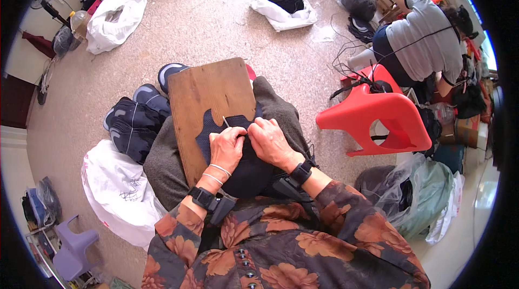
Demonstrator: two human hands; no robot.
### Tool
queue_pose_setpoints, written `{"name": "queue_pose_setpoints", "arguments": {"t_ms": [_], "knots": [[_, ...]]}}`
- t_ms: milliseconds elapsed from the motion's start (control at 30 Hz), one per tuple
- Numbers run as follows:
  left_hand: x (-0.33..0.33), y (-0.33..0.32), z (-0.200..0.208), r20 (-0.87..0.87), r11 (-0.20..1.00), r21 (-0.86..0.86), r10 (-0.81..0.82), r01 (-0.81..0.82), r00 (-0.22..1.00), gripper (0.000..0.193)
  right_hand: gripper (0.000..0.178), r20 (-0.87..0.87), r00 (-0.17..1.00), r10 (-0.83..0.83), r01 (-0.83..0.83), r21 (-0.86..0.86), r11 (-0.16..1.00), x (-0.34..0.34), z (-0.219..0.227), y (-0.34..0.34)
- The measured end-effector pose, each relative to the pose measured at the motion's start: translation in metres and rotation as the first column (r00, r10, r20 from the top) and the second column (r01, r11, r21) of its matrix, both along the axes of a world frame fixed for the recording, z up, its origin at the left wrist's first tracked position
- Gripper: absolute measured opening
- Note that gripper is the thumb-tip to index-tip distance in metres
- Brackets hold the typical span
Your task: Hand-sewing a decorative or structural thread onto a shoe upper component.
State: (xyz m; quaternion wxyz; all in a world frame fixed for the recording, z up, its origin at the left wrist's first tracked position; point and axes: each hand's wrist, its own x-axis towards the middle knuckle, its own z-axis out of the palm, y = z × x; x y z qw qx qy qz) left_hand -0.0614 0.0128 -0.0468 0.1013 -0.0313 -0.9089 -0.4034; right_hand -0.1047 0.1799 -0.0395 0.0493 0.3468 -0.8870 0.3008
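Observation:
A wooden board rests across my lap. Over its near part lies a dark navy fabric piece with curved, pointed edges, shaped like a shoe upper. My left hand is closed, its fingertips pinching the fabric near the middle. Above these fingers sticks out a thin pale rod, perhaps a needle or hook; its lower end is hidden. Close beside it, my right hand is also closed, fingers curled on the fabric's right side. The fingertips of both hands nearly meet.
Tied dark shoe pieces and a white sack lie to my left. At right stand a red plastic stool with black cords and a clear plastic bag. A person bends over beyond the stool. A white bag holds black material ahead.

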Motion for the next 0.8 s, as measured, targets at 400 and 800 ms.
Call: {"name": "queue_pose_setpoints", "arguments": {"t_ms": [400,800], "knots": [[0.000,0.002,0.004,0.077,0.999,-0.014,0.034,-0.033,0.996,0.011,0.009,0.037,0.961,-0.273,0.275,-0.097,0.957,0.022,-0.001,-0.006],[0.001,0.003,0.002,-0.003,0.999,-0.046,0.028,-0.028,1.000,0.009,0.008,-0.058,0.990,-0.126,0.124,-0.037,0.992,0.018,-0.004,-0.015]]}}
